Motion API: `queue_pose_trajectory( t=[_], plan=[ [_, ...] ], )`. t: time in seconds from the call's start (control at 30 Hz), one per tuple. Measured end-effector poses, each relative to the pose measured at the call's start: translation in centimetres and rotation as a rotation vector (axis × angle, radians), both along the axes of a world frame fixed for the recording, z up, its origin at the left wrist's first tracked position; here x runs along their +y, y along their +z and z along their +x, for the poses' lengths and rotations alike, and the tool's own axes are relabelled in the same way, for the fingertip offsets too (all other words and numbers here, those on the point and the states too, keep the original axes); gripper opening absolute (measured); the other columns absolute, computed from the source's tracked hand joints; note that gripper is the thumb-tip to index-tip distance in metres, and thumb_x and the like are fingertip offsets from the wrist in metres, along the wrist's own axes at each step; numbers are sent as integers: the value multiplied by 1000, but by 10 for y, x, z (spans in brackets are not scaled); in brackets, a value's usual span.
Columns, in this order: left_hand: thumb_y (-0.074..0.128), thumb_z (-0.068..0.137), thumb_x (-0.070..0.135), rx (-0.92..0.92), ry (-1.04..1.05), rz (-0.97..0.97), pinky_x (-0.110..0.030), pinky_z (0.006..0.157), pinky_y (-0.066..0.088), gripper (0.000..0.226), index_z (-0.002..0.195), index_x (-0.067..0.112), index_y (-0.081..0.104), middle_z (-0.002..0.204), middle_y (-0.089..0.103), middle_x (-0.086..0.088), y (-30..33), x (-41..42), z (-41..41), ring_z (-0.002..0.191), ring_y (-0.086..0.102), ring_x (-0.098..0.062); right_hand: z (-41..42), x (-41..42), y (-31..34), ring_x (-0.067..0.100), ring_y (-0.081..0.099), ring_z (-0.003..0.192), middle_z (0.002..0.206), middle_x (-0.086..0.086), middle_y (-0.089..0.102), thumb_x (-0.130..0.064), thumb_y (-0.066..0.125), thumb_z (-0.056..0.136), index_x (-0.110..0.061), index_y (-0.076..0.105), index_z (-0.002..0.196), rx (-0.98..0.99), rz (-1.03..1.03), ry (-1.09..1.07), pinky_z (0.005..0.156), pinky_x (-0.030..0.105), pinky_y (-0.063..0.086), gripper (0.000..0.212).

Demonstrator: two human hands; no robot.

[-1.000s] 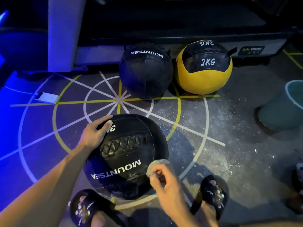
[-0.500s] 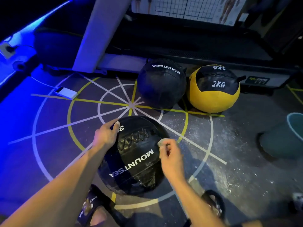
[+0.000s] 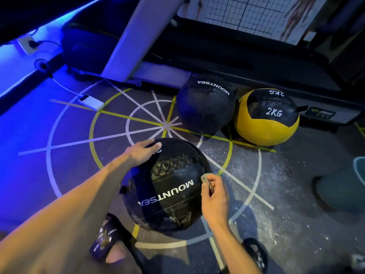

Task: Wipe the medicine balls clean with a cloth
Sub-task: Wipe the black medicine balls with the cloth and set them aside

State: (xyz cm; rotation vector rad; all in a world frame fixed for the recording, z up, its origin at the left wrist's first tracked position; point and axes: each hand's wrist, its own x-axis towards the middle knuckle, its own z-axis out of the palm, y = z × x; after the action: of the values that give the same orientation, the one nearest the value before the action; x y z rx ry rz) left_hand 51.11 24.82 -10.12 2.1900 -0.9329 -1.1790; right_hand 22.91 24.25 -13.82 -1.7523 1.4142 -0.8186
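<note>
The left hand (image 3: 141, 153) is laid with fingers spread and nearly straight on the far left shoulder of the near black medicine ball (image 3: 167, 186), so that the ball is steadied rather than gripped. The right hand (image 3: 214, 198) is curled, and a small bunched grey cloth (image 3: 205, 179) is pinched between its thumb and fingertips; the cloth is held at the ball's right edge, touching it or just beside it, which of the two cannot be told. The near ball, lettered MOUNTSEA, is thus bracketed by the two hands, on the floor just beyond the two sandalled feet, of which the left sandal (image 3: 106, 240) is seen near its lower left side. Wiping is judged to be in hand on this one ball only, and whether its surface is already clean cannot be read in the dim, blue-tinted light. Farther off and to the right, a second black medicine ball (image 3: 205, 103) and a yellow and black 2KG ball (image 3: 266, 117) are set side by side, touching or nearly so, against the base of a dark machine; both lie well apart from the hands, and nothing shows whether they have been wiped, so they are taken as work probably left. The floor (image 3: 276, 184) to the right of the near ball is seen speckled with pale dust.
</note>
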Motion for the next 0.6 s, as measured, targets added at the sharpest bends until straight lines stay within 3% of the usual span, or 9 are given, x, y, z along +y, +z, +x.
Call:
queue_pose_trajectory(
  t=[0.1,0.23,0.3,0.4,0.5,0.6],
  plan=[
    [68,85,69,100,-128,-100,-40,120,25,84,157,37,38,163,35,3,20,2,-3,151,32,-24,-12,-16,-3,13,62,94,102,-12,65,-21,54,102,-37,58,107,30,19,23,83,42,54,18],
    [77,82,61,-194,-418,-79,-43,123,19,91,157,47,29,171,12,5,24,12,-22,155,18,-26,-16,-48,1,17,65,86,93,-8,68,-19,54,103,-45,58,100,-1,110,-46,84,50,56,26],
    [74,84,60,-273,-425,-101,-42,122,18,89,158,48,25,171,11,5,22,16,-30,156,17,-27,-14,-48,3,17,66,86,94,-7,68,-20,54,103,-43,59,99,-27,137,-84,85,52,56,24],
    [75,85,57,-261,-390,-106,-43,122,20,87,158,47,28,171,14,5,23,10,-30,155,19,-28,7,-6,5,9,61,96,104,-12,63,-21,54,103,-39,58,102,-61,-12,-91,86,36,54,19],
    [76,83,59,-239,-380,-96,-46,125,18,88,157,49,29,171,15,5,19,0,-25,155,19,-30,17,42,2,1,53,103,109,-13,56,-14,56,103,-24,60,106,28,-192,114,87,11,42,12],
    [76,82,61,-232,-374,-90,-49,125,16,88,156,50,30,171,15,6,14,-1,-21,155,17,-32,-2,29,-11,7,51,97,111,-8,53,-21,50,103,-23,59,112,240,-359,380,85,18,43,12]
  ],
)
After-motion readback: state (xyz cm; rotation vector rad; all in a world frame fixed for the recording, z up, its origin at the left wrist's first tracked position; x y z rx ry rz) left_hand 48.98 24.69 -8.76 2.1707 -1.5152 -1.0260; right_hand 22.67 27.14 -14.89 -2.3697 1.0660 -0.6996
